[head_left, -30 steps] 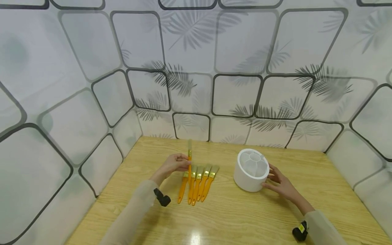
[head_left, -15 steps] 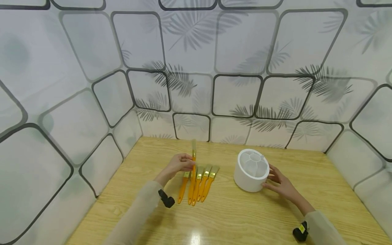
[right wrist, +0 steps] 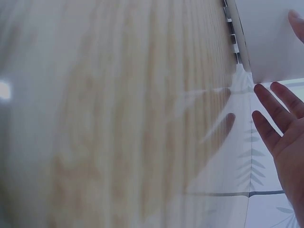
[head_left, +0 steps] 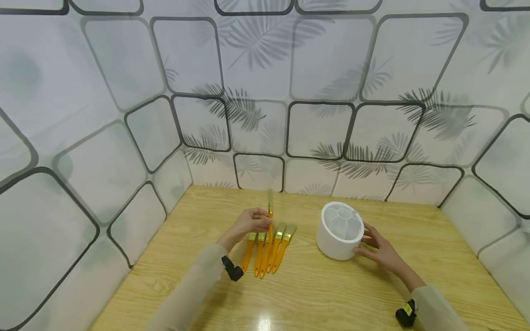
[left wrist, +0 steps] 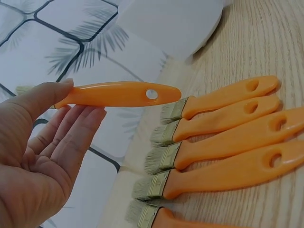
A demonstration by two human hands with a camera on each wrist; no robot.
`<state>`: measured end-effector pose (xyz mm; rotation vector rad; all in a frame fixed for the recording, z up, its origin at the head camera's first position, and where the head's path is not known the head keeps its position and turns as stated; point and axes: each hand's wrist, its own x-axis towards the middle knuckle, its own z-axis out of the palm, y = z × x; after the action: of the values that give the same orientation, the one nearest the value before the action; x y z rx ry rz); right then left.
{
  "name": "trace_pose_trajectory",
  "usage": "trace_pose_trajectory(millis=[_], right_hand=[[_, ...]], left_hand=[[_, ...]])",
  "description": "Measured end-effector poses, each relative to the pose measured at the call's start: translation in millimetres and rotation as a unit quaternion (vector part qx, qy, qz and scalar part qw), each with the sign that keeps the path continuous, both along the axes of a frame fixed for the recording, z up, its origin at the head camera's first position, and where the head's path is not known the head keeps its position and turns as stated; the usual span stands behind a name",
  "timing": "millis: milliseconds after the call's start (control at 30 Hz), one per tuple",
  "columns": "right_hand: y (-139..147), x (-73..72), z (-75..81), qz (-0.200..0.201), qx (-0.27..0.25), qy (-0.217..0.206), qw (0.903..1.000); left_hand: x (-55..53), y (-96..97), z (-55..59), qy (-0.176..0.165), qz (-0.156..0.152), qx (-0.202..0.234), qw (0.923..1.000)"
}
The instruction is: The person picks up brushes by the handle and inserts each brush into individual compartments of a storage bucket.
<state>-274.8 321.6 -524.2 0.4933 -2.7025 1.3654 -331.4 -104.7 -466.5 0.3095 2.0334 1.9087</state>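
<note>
My left hand [head_left: 250, 223] pinches a flat paintbrush [left wrist: 123, 94] between thumb and fingertips. Its orange handle points down and its bristles up, over a row of similar paintbrushes [left wrist: 223, 140]. Several of these lie side by side on the table, bristle ends away from me and holed handles towards me. To their right stands a white round organizer [head_left: 336, 246] with divided compartments in its top, tilted towards me. My right hand [head_left: 378, 248] is at the organizer's right side, fingers extended and spread; in the right wrist view the fingertips are right at its lower edge.
Both hands are over a light wood-grain table [head_left: 323, 299]. Patterned white walls [head_left: 256, 124] with leaf prints and dark outlines enclose it at the back and sides. A small black camera sits on each wrist.
My left hand has shifted steadily to the right with the upright paintbrush, passing over the brushes lying in the row. My right hand and the organizer have stayed in place.
</note>
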Motion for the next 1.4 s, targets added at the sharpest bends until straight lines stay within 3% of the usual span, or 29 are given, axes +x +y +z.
trace_pose_trajectory(millis=[400,800,1233,1400], right_hand=[[0.3,0.6,1.1,0.007,-0.003,0.003,1.0000],[-1.5,0.8,0.1,0.004,-0.009,0.004,0.9999],[-0.6,1.2,-0.1,0.000,-0.003,0.003,1.0000],[-4.5,5.9,8.8,0.002,-0.006,0.006,1.0000]], left_hand=[[-0.3,10.9,2.8,-0.007,0.007,0.000,1.0000],[-2.0,17.8,-2.0,0.002,0.011,0.008,0.9999],[-2.9,26.3,-4.6,0.019,0.001,0.012,0.9997],[-2.4,28.0,-2.9,0.012,-0.010,0.015,0.9998]])
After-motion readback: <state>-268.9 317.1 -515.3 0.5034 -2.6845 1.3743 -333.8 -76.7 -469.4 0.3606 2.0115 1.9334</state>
